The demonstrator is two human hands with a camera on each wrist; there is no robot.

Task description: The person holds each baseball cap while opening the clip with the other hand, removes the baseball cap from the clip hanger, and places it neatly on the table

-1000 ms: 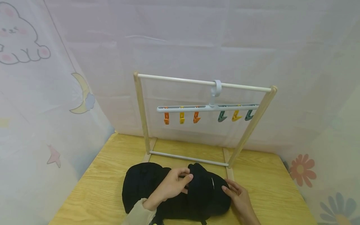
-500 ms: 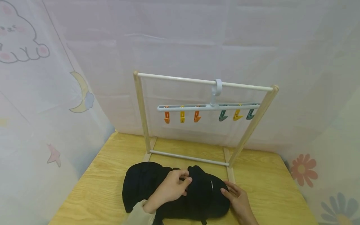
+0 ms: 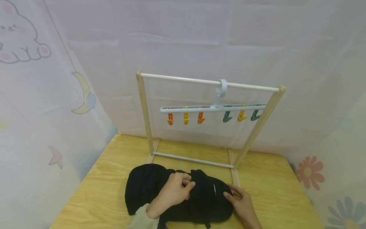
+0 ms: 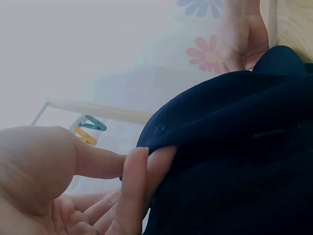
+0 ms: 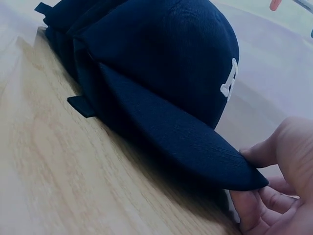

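We judge cap (image 3: 200, 197) light, soft crown, stiff brim; left hand (image 3: 171, 194) pinches crown fold, right hand (image 3: 243, 206) fingertips pinch brim edge.

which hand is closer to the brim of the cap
Right. The right hand pinches the brim at its front edge; the left hand grips the top of the cap, away from the brim.

Head: high, facing forward and down — table (image 3: 274, 190) and rack (image 3: 208, 83).
Wrists: very close, low.
Shared: cap (image 3: 210, 198) (image 4: 244, 147) (image 5: 166, 73) — all three views.
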